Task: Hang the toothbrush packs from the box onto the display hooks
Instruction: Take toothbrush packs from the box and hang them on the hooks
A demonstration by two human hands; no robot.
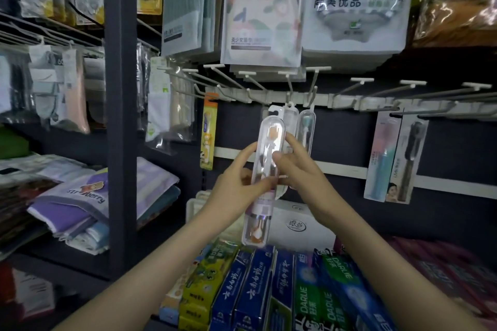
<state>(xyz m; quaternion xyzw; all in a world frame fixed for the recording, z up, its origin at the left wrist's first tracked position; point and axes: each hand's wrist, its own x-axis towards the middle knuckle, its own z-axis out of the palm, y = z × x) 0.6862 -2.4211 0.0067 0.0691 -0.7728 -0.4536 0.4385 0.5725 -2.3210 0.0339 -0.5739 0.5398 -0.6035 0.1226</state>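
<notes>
Toothbrush pack (269,169) is pinched by left hand (236,183) and right hand (295,166), long axis near vertical. Hang tab (274,109) is held just below hook (290,86), right hand nearer; probably not yet threaded.

We hold one toothbrush pack (269,142) just below the hook rail (347,101), our left hand (236,183) on its left edge, our right hand (298,169) on its right. Behind it, two hung packs (305,129) dangle from the rail. Towel packs (263,8) hang above the rail; the box (295,226) and toothpaste cartons (269,290) lie well below it.
</notes>
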